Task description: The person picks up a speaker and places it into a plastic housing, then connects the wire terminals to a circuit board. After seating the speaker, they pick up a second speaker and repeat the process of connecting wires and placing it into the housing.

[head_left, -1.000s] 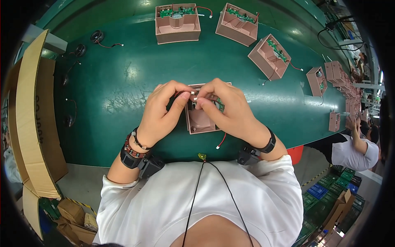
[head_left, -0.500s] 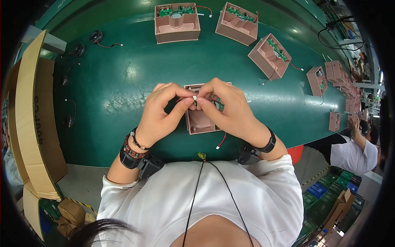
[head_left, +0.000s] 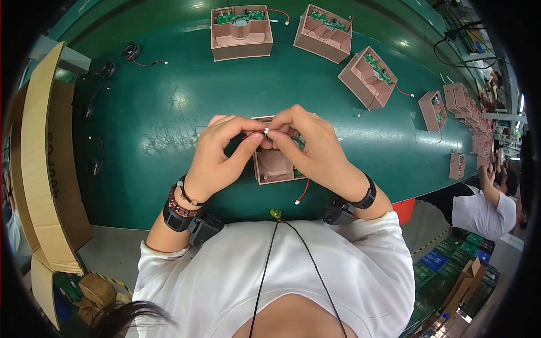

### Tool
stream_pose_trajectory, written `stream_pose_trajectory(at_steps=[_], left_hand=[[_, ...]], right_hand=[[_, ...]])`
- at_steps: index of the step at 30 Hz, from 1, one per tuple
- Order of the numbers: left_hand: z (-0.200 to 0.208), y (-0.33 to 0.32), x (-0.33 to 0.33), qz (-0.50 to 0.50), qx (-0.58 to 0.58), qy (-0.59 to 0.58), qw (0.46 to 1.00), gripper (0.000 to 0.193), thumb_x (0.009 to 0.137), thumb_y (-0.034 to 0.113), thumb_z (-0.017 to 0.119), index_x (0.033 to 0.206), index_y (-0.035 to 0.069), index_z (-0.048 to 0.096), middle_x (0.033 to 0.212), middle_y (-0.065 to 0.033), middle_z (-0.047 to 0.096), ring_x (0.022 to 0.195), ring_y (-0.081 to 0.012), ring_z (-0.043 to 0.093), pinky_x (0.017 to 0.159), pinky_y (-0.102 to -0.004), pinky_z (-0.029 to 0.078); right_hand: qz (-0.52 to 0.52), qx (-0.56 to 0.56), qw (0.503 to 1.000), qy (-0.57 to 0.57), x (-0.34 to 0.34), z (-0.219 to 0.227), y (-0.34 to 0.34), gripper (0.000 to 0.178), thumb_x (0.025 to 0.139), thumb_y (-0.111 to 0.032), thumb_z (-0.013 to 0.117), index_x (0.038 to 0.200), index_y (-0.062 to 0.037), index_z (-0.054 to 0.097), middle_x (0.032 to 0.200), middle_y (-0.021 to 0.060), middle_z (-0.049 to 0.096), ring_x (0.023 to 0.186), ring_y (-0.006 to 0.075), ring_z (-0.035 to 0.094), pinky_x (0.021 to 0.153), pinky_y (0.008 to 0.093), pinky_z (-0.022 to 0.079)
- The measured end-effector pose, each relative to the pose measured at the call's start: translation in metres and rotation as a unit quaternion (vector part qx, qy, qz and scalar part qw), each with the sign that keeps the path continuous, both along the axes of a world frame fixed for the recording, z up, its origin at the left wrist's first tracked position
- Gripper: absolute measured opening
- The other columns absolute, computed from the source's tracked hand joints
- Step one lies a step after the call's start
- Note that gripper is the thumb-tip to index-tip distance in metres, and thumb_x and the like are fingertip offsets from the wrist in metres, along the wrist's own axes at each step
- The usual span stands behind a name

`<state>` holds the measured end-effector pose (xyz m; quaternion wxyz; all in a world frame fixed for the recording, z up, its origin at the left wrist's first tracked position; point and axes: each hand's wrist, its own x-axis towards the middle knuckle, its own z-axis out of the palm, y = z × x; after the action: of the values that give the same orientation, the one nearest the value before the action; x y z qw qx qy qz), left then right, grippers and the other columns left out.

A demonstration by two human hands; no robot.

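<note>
The table (head_left: 225,84) was green with dark scuffs (head_left: 163,143). On it, the boxes (head_left: 274,163) were dusty pink with green circuit boards (head_left: 226,17), and the speakers (head_left: 131,51) black. Above it, the plug (head_left: 267,130) was white. Left of it, the carton (head_left: 40,163) was tan.

light: bright, lamps (head_left: 522,103) are glowing at right | glare: pale streak is shining across green tabletop (head_left: 389,143), right of centre | lens: fisheye is bending edges, rim is falling black | focus: white connector (head_left: 266,130) is losing fine detail
</note>
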<state>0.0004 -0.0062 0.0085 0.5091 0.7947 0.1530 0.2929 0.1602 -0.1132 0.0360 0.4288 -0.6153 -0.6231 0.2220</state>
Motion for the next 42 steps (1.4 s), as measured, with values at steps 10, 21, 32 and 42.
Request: stream_pose_trajectory(at_steps=[10, 21, 32, 42], left_hand=[[0.003, 0.001, 0.000, -0.019, 0.036, 0.005, 0.999, 0.014, 0.089, 0.012, 0.061, 0.100, 0.007, 0.067, 0.081, -0.0019, 0.072, 0.073, -0.0169, 0.062, 0.079, -0.0306, 0.038], [0.003, 0.001, -0.001, -0.028, 0.030, 0.016, 0.999, 0.016, 0.090, 0.015, 0.060, 0.102, 0.006, 0.067, 0.081, -0.0019, 0.071, 0.076, -0.0168, 0.063, 0.081, -0.0307, 0.038], [0.004, 0.000, 0.000, -0.034, 0.001, 0.034, 0.999, 0.017, 0.092, 0.017, 0.058, 0.104, 0.007, 0.066, 0.082, -0.0018, 0.071, 0.079, -0.0171, 0.065, 0.084, -0.0310, 0.038], [-0.003, 0.002, -0.001, -0.031, -0.043, 0.038, 0.998, 0.019, 0.089, 0.018, 0.063, 0.103, 0.007, 0.067, 0.087, -0.0045, 0.069, 0.082, -0.0195, 0.061, 0.085, -0.0319, 0.038]], right_hand=[[0.001, 0.021, 0.999, -0.045, 0.002, -0.001, 0.001, 0.012, 0.086, -0.004, 0.065, 0.092, -0.0037, 0.055, 0.077, 0.0043, 0.068, 0.067, 0.0175, 0.066, 0.069, 0.0289, 0.047], [-0.025, 0.096, 0.991, -0.092, -0.001, -0.009, 0.005, 0.009, 0.087, -0.014, 0.063, 0.088, -0.0084, 0.056, 0.066, 0.0013, 0.061, 0.062, 0.0223, 0.061, 0.058, 0.0329, 0.043], [-0.014, 0.064, 0.992, -0.105, 0.000, -0.008, 0.003, 0.008, 0.084, -0.008, 0.066, 0.089, -0.0059, 0.060, 0.073, 0.0038, 0.063, 0.063, 0.0218, 0.060, 0.062, 0.0334, 0.044], [-0.016, 0.062, 0.991, -0.114, -0.001, -0.007, 0.002, 0.012, 0.082, -0.006, 0.068, 0.094, -0.0066, 0.064, 0.079, 0.0036, 0.067, 0.064, 0.0191, 0.060, 0.064, 0.0316, 0.044]])
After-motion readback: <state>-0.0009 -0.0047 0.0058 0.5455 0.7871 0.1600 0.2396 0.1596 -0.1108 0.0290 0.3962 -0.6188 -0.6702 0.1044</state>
